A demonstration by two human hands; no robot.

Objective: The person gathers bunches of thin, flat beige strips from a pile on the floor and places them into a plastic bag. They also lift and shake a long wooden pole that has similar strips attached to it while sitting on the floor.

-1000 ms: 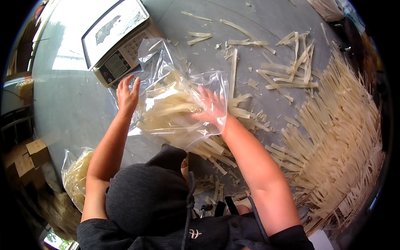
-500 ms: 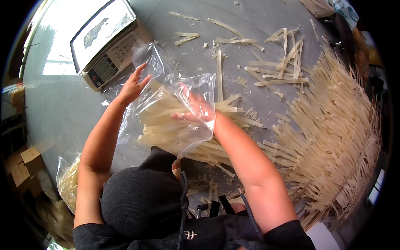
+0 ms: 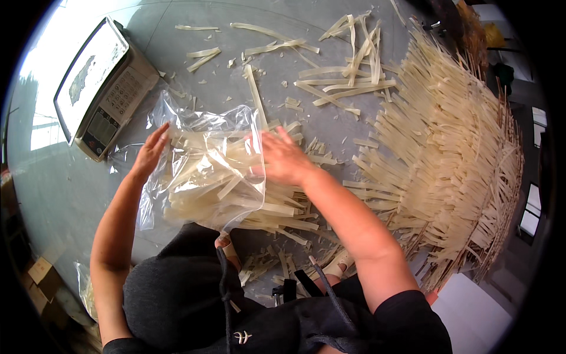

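Clear bag (image 3: 213, 158): lying left of the frame's centre, covering pale flat strips (image 3: 277, 210) whose ends are poking out rightward.
Left hand (image 3: 151, 152): reaching along the bag's left edge, fingers pressed together.
Right hand (image 3: 284, 158): slipping fingertips under the film, fingers spreading.
Scale (image 3: 112, 103): standing upper left.
Strip heap (image 3: 448, 159): filling the right.

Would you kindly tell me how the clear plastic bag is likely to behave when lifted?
The clear plastic bag is probably floppy, since its thin film is creased and crumpled. It may feel slippery, judging by its glossy highlights. The pale strips could slide out if it tips, as some jut past its edge near the right hand.
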